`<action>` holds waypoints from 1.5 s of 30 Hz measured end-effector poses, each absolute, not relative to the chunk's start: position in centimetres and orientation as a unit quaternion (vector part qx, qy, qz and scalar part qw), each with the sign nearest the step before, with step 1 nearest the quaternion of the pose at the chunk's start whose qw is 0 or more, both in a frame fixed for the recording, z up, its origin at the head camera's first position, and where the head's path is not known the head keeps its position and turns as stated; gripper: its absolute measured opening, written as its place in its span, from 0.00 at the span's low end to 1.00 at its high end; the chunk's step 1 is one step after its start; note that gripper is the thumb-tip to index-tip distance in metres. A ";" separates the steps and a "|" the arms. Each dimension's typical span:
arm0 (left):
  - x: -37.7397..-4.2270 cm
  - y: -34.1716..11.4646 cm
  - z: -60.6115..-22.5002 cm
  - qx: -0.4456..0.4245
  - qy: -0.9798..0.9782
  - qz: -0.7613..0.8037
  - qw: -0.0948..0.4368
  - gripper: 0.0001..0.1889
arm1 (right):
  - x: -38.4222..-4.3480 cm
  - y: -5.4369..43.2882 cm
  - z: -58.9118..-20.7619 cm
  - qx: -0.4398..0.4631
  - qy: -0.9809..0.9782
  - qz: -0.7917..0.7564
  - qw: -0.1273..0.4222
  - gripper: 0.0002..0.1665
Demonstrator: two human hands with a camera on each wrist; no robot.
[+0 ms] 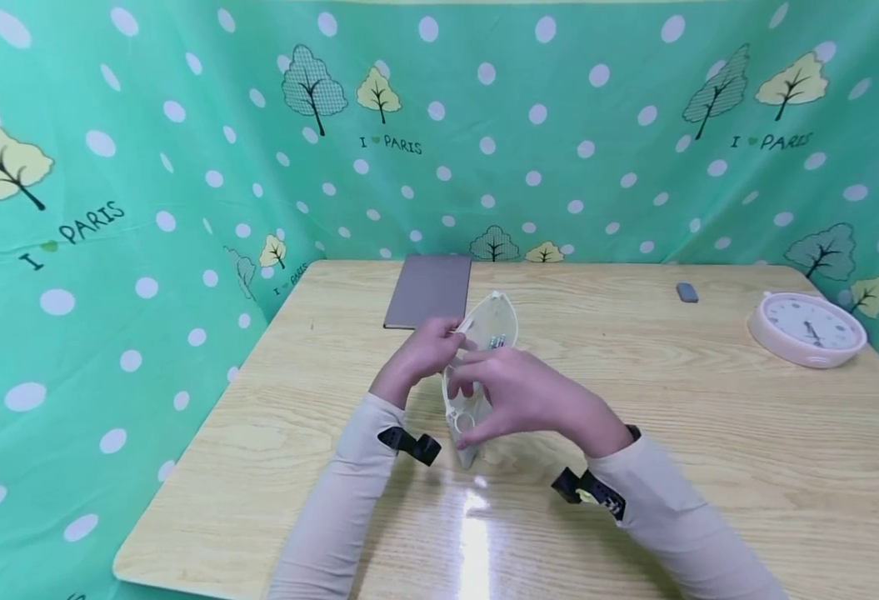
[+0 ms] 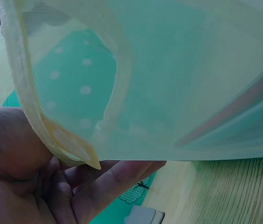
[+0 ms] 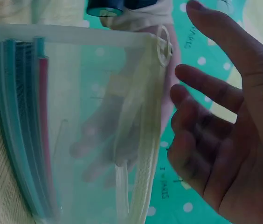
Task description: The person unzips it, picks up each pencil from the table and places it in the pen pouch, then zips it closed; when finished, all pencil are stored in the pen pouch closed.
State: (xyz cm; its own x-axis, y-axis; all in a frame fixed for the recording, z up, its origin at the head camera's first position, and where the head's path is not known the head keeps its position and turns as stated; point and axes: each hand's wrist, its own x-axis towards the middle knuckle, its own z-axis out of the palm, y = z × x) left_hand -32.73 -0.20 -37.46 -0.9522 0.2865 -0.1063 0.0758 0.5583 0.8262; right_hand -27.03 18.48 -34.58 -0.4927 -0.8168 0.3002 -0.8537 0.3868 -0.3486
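Note:
A translucent zip pouch [image 1: 501, 317] with a pale zipper edge stands upright over the table, its mouth gaping in the left wrist view. My left hand [image 1: 426, 350] holds it by the far-left rim; its fingers show blurred through the sheer wall in the right wrist view. Several slim teal sticks and one dark pink stick [image 3: 44, 112] lie along the pouch's bottom. A ring-shaped zipper pull [image 3: 164, 46] hangs at the near end of the zipper. Over the near part of the mouth is my right hand [image 1: 529, 392], fingers loosely bent beside the zipper edge, holding nothing.
A grey notebook [image 1: 430, 292] lies at the back left of the wooden table [image 1: 634, 375]. Toward the back right is a small grey-blue block [image 1: 686, 292]. A pink round clock [image 1: 808, 328] lies at the right edge. Green patterned cloth [image 1: 484, 167] hangs behind.

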 end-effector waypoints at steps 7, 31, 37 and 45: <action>-32.7 0.0 -37.4 0.090 0.866 0.476 0.121 0.21 | -26.3 17.9 -35.1 0.499 -0.848 0.135 0.116 0.16; -32.0 1.0 -38.5 0.218 0.858 0.462 0.050 0.18 | -30.8 19.8 -36.7 0.269 -0.891 0.327 0.166 0.09; -32.0 1.3 -38.5 0.199 0.869 0.451 0.036 0.12 | -30.7 19.4 -36.8 0.256 -0.880 0.352 0.188 0.08; -32.2 1.6 -38.4 0.190 0.863 0.465 0.052 0.12 | -30.8 19.5 -37.1 0.247 -0.872 0.375 0.194 0.06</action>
State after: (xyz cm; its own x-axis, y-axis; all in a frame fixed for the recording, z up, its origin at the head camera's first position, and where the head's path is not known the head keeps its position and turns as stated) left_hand -32.16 1.64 -38.35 -0.9223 0.3767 0.0863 0.2792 0.4950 0.8228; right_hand -30.83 19.45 -37.07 -0.8025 -0.2864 0.5235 -0.5769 0.5965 -0.5581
